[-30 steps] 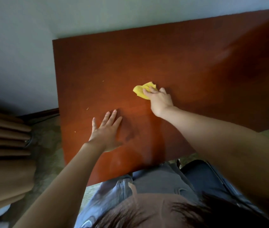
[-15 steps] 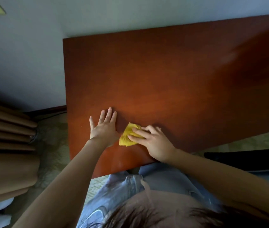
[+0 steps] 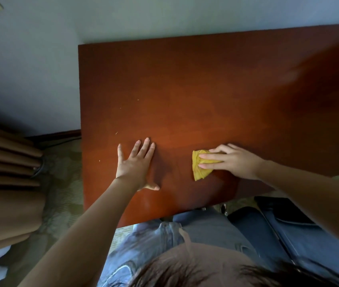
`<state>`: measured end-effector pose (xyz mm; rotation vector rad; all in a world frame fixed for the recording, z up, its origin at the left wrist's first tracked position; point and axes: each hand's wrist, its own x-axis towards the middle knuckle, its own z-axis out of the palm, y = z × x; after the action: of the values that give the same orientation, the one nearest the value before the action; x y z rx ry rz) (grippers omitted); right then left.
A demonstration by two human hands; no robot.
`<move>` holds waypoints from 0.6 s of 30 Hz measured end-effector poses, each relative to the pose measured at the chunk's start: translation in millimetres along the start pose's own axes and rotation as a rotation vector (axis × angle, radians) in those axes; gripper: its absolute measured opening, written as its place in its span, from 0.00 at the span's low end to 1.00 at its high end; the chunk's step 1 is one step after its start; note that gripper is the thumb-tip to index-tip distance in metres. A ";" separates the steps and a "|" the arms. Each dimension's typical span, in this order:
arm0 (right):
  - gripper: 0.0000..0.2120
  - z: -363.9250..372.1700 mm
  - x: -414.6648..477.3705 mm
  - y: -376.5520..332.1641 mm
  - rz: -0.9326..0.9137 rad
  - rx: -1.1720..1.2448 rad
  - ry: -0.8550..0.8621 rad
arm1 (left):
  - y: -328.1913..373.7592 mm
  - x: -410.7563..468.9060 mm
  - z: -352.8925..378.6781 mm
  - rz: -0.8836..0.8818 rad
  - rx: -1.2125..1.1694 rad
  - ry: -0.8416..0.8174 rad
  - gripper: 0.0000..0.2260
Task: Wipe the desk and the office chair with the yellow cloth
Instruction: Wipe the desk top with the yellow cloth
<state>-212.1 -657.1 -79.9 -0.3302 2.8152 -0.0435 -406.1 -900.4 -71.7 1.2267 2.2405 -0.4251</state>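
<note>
The reddish-brown desk (image 3: 205,90) fills the middle of the view. A crumpled yellow cloth (image 3: 200,169) lies on it near the front edge. My right hand (image 3: 230,160) presses the cloth flat against the desk with straight fingers. My left hand (image 3: 136,163) rests palm down on the desk to the left of the cloth, fingers spread, a hand's width away from it. The dark blue office chair (image 3: 293,226) shows at the lower right, beside the desk's front edge.
A pale wall (image 3: 29,69) stands behind and left of the desk. Brown folded curtains (image 3: 4,172) hang at the left over a patterned carpet (image 3: 60,183). A few small specks (image 3: 116,132) lie on the desk's left part.
My right hand has slid the cloth rightward along the front of the desk, away from my left hand. Before that it swept down from the desk's middle. The left hand stays planted.
</note>
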 end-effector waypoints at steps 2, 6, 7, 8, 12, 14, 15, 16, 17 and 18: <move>0.42 -3.4 8.3 15.2 0.054 0.027 -0.027 | 0.0 -0.3 0.6 -0.006 0.006 0.005 0.59; 0.38 -14.9 44.5 31.9 0.219 0.088 -0.002 | -1.1 -1.7 3.0 -0.007 -0.001 0.041 0.58; 0.36 -18.9 57.1 32.7 0.255 0.113 0.017 | -1.5 -2.6 3.4 -0.004 -0.010 0.050 0.57; 0.34 -22.9 70.4 32.5 0.295 0.139 0.033 | -1.8 -3.7 4.2 -0.001 -0.020 0.059 0.57; 0.33 -36.4 128.5 19.7 0.497 0.238 0.071 | -4.7 -11.1 11.6 -0.024 -0.036 0.100 0.56; 0.35 -41.1 153.9 6.3 0.601 0.260 0.070 | -8.5 -18.3 18.3 -0.070 -0.058 0.114 0.57; 0.35 -43.3 164.5 -1.7 0.642 0.269 0.065 | -11.4 -22.3 21.8 -0.101 -0.073 0.118 0.57; 0.34 -45.6 173.6 -10.7 0.667 0.276 0.062 | -14.8 -26.7 25.5 -0.136 -0.090 0.119 0.58; 0.34 -47.6 181.1 -20.7 0.671 0.283 0.062 | -18.7 -31.3 28.9 -0.176 -0.111 0.115 0.59; 0.33 -48.6 187.1 -31.4 0.655 0.289 0.066 | -22.8 -36.1 32.2 -0.222 -0.135 0.108 0.60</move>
<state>-393.4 -731.0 -87.0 0.6639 2.7806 -0.3123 -399.7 -953.4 -75.6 0.9575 2.4650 -0.2906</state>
